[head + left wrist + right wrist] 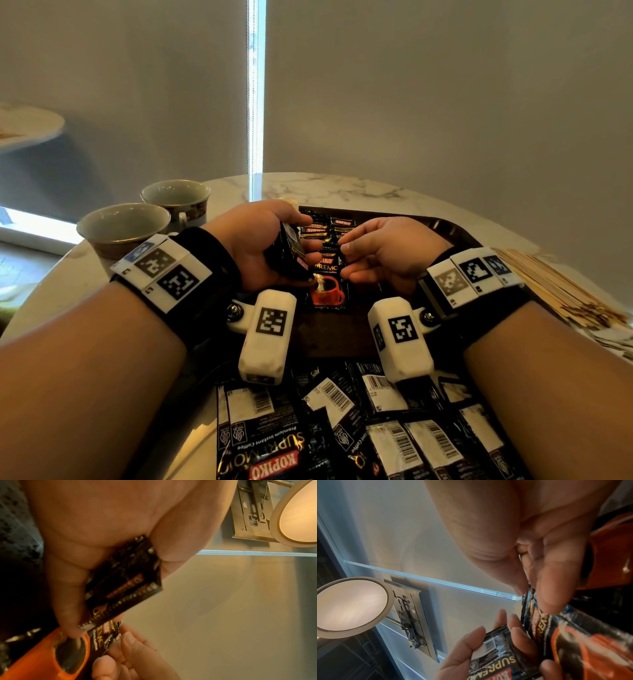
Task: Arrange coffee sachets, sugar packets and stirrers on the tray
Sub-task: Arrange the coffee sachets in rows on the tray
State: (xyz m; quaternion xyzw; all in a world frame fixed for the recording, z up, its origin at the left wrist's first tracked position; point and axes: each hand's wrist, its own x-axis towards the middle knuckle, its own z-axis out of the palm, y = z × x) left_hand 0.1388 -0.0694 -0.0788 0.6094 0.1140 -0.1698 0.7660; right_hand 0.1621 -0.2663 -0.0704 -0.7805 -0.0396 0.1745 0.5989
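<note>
So the coffee sachet (327,281) hangs over the dark tray (445,226), its top edge pinched by the right hand (387,253). Left hand (263,240) has its fingers curled round a small stack of sachets (289,250). More sachets (342,428) lie near the front edge, wooden stirrers (555,287) right, two cups (150,219) left.

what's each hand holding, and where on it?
Left hand grips a stack of sachets across its middle. Right hand pinches the top edge of one sachet lying on the tray.
</note>
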